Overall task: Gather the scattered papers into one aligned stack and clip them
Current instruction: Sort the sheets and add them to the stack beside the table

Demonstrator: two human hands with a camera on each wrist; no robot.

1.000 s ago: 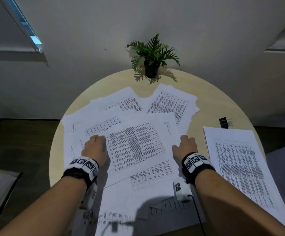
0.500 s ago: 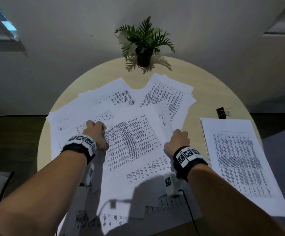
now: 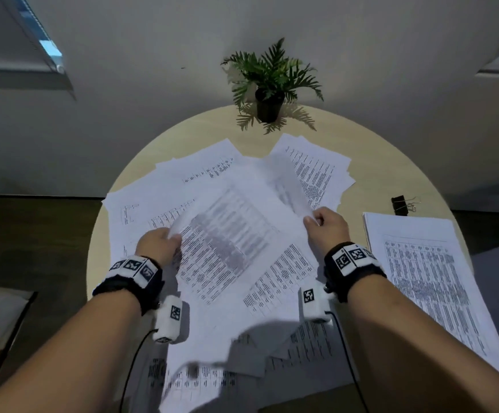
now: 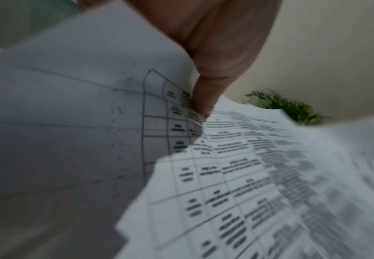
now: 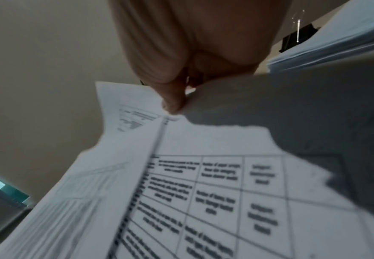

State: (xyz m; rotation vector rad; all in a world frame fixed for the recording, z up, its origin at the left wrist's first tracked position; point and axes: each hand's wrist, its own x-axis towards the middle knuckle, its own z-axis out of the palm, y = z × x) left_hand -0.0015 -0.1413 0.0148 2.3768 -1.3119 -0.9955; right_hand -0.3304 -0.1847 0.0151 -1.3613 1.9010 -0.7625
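Several printed sheets lie fanned over the round wooden table (image 3: 370, 150). A bundle of sheets (image 3: 236, 234) is lifted off the pile, blurred with motion. My left hand (image 3: 160, 244) pinches its left edge; the left wrist view shows the thumb (image 4: 206, 98) pressing onto the printed sheets (image 4: 237, 166). My right hand (image 3: 327, 225) pinches the bundle's right edge; the right wrist view has the thumb (image 5: 173, 103) on the paper (image 5: 203, 175). A squared stack of papers (image 3: 426, 272) lies at the right. A black binder clip (image 3: 401, 204) sits behind that stack, also visible as the clip (image 5: 297, 36).
A potted green plant (image 3: 270, 84) stands at the table's far edge. More loose sheets (image 3: 316, 171) lie behind the hands and others (image 3: 200, 380) hang over the near edge. Dark floor surrounds the table; a low grey seat (image 3: 1, 314) is at the left.
Both hands went from resting on the sheets to pinching a bundle by its side edges, and the bundle has risen off the pile.
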